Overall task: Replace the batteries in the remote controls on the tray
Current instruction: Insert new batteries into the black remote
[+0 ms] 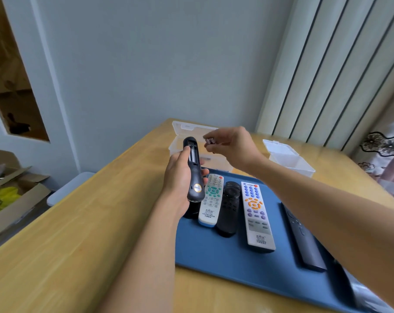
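Black remote control (193, 170) is lifted above the far left corner of the blue tray (232, 256), back side up, battery compartment uncovered with batteries visible inside. Left hand (181, 177) holds it, grip wrapped round the body, thumb lying along the compartment edge. Right hand (231, 143) is raised just beyond the remote, over the open clear plastic box (182, 136); its grip pinches small dark batteries (209, 141) between fingertips and thumb, the count not discernible.

On the tray, side by side: a white remote with green buttons (210, 199), a short black remote (230, 208), a long white remote with orange and purple buttons (256, 213), and a slim dark remote (303, 238) partly covered by the right forearm. Another dark item lies under the left wrist, mostly hidden.

The tray rests on a wooden table (83, 233). A second clear plastic box (288, 157) stands open at the far right of the table. Cardboard boxes (13, 199) sit on the floor at left
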A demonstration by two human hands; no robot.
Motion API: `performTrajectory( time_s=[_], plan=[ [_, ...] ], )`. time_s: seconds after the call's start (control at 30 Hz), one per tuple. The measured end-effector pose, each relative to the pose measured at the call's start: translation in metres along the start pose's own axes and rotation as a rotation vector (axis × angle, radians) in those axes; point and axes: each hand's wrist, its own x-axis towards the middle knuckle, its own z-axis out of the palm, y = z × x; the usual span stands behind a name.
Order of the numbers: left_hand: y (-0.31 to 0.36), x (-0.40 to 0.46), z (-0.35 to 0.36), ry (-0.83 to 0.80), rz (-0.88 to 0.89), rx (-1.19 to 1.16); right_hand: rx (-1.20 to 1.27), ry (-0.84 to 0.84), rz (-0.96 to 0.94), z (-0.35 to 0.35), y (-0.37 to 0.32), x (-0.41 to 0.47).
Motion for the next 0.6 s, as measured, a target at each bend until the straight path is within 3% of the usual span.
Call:
performTrajectory(
  time_s=[0.2,0.4,0.6],
  plan=[
    [-0.006,-0.029,0.037,-0.247,-0.15,-0.079,0.462,0.151,0.085,-0.052,-0.039,-0.091],
    [-0.039,-0.079,0.08,-0.444,-0.298,0.031,0.652,0.471,0.215,-0.09,-0.024,-0.178],
    [-0.069,-0.112,0.1,-0.569,-0.303,0.094,0.598,0.663,0.214,-0.105,-0.013,-0.215]
  ],
)
